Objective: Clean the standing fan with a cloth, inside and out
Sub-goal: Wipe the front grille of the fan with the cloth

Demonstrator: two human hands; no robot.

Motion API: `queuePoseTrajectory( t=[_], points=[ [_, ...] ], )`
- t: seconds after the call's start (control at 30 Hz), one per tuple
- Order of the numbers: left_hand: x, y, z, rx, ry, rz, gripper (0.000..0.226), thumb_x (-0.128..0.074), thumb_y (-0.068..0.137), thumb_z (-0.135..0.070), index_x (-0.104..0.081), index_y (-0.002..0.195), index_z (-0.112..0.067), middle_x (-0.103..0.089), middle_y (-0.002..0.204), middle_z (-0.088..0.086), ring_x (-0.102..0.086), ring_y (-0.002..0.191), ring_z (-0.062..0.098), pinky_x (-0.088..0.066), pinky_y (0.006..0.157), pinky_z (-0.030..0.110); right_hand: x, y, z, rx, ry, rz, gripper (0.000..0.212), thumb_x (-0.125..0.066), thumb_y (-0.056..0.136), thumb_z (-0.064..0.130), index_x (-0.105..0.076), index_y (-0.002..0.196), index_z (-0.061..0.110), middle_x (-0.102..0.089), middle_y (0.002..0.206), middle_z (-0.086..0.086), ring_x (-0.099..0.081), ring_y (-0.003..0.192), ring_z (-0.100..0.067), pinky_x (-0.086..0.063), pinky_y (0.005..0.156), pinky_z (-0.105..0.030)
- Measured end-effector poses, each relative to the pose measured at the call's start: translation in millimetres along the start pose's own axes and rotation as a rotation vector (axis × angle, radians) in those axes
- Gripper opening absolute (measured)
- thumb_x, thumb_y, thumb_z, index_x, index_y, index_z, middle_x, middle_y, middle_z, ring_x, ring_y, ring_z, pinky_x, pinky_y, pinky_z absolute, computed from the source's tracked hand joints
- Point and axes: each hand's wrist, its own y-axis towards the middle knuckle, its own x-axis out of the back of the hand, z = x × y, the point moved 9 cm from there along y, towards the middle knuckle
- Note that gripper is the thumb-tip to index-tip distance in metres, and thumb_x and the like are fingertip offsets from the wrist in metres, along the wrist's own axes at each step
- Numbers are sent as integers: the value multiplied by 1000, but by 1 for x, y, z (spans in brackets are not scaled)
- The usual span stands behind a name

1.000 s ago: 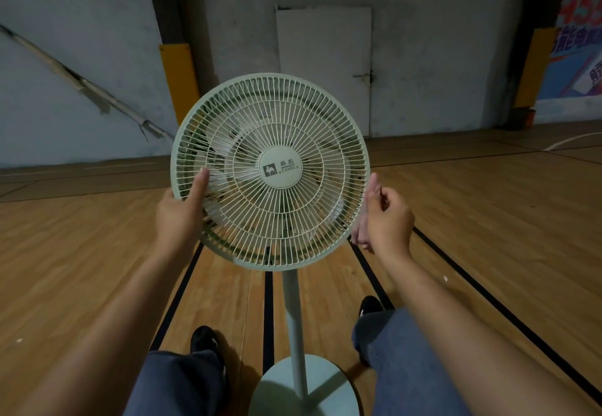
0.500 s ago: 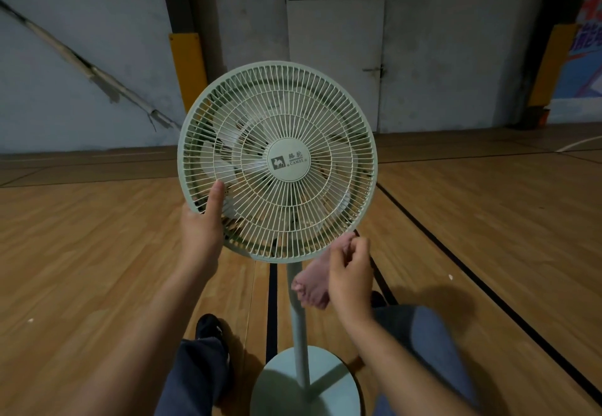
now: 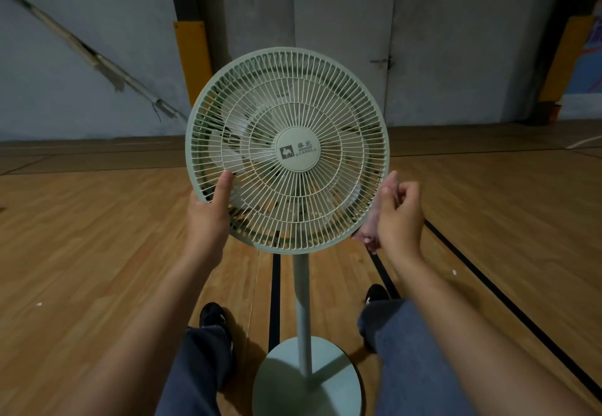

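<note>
Between both hands [image 3: 208, 216], upright fan [image 3: 286, 151] facing camera.

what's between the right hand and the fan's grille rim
In the head view, a pink cloth held by the right hand lies between it and the fan guard's rim.

The fan [image 3: 287, 150] stands upright on a wood floor [image 3: 97, 252], its pole [image 3: 301, 311] rising from a round base [image 3: 277, 379]. The left hand [image 3: 208, 216] grips the grille's lower left rim, thumb lying on the wires. The right hand [image 3: 399, 216] holds a pink cloth [image 3: 369, 233] (bunched, mostly hidden behind the fingers) against the lower right rim. Dark shoes [image 3: 213, 318] flank the pole.
</note>
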Motion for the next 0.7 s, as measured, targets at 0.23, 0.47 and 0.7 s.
queuePoseTrajectory(
  t=[0.23,0.47,0.7],
  points=[
    [1,-5,-2,-4,28,-28,61,-65,92,-70,-65,129,-22,-81,110,-2,-80,96,19,-65,78,38,0,-17,-6,96,-44,-46,18,-53,110,26,-43,97,20,-58,84,1,-60,67,2,-46,50,-16],
    [4,-5,-1,-6,17,-50,51,-65,98,-66,-63,132,-28,-81,111,-8,-80,96,11,-65,82,39,-24,-74,-12,149,-38,7,26,-53,108,25,-37,90,34,-56,77,5,-59,65,1,-45,50,-14],
    [3,-2,0,-21,33,-53,55,-67,95,-70,-61,132,-30,-79,113,-9,-78,93,4,-63,78,35,-63,-128,-20,66,48,113,17,-60,105,18,-51,91,19,-61,79,5,-63,70,-6,-55,59,-24]
  ],
)
